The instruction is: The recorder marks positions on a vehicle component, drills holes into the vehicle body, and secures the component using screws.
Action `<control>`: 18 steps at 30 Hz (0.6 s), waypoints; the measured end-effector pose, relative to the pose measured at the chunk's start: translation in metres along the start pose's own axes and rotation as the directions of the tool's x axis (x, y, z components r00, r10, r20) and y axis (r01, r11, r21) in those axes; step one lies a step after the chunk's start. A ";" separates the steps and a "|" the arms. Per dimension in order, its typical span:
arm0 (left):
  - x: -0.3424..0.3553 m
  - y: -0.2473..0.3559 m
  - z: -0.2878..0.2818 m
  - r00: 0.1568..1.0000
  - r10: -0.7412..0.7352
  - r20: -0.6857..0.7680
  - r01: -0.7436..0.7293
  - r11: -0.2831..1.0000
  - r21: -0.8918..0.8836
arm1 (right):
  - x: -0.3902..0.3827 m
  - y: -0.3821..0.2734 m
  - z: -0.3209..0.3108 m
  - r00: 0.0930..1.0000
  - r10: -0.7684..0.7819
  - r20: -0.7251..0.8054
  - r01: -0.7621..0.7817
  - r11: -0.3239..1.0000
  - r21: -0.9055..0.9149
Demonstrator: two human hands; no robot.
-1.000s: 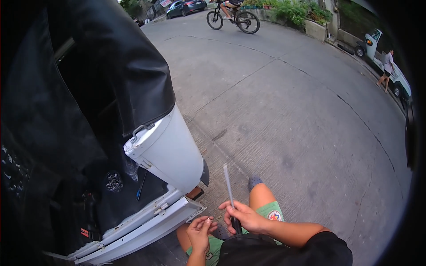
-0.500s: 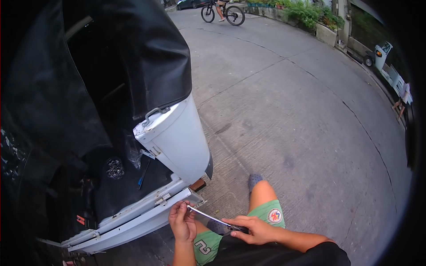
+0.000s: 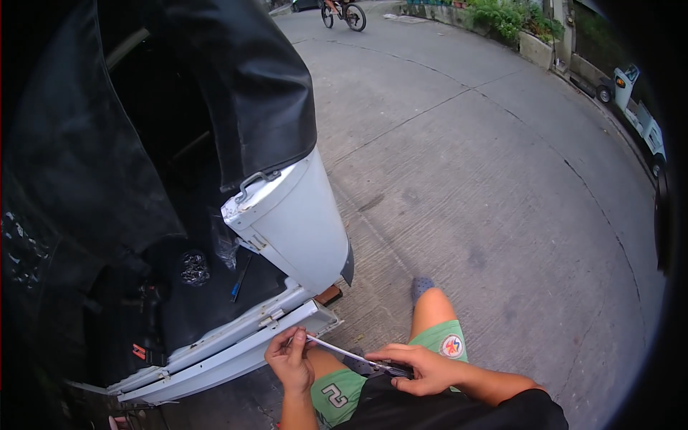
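My left hand pinches one end of a thin, pale strip between thumb and fingers. The strip slants down across my lap to my right hand, which is closed around a dark object at its other end. That object is mostly covered by my fingers, so its kind does not show. Just beyond my left hand is the lowered white tailgate of a vehicle with a black cover.
On the black vehicle bed lie a pile of small shiny metal pieces, a clear plastic bag, a slim blue-ended tool and a dark power tool. A white body panel rises beside them. A bicycle is on the road.
My view has shifted slightly, and both hands keep their hold on the strip and the dark object. The bicycle has moved left along the road. A walking person at far right is out of sight.
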State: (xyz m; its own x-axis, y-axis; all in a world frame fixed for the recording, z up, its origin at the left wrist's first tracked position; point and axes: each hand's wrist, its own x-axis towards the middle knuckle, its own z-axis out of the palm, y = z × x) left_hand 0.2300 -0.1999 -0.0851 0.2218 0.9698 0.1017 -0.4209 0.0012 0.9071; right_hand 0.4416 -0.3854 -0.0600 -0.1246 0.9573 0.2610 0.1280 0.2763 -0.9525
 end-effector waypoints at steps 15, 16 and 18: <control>0.014 0.006 0.068 0.969 0.234 0.079 -0.215 0.957 -0.194 | -0.008 -0.016 0.015 0.910 0.412 -0.042 -0.165 0.453 0.876; 0.017 0.006 0.072 0.970 0.233 0.065 -0.216 0.957 -0.194 | -0.007 -0.021 0.018 0.908 0.417 -0.030 -0.178 0.451 0.874; 0.020 0.007 0.079 0.963 0.252 0.091 -0.225 0.945 -0.238 | -0.007 -0.030 0.022 0.914 0.275 -0.298 -0.105 0.870 0.481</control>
State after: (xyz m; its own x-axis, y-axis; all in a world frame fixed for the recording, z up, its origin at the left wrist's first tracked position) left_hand 0.3013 -0.1994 -0.0441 0.1879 0.9122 0.3643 -0.6570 -0.1589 0.7369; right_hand 0.4171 -0.4019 -0.0370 0.2143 0.9765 0.0230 -0.3487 0.0985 -0.9320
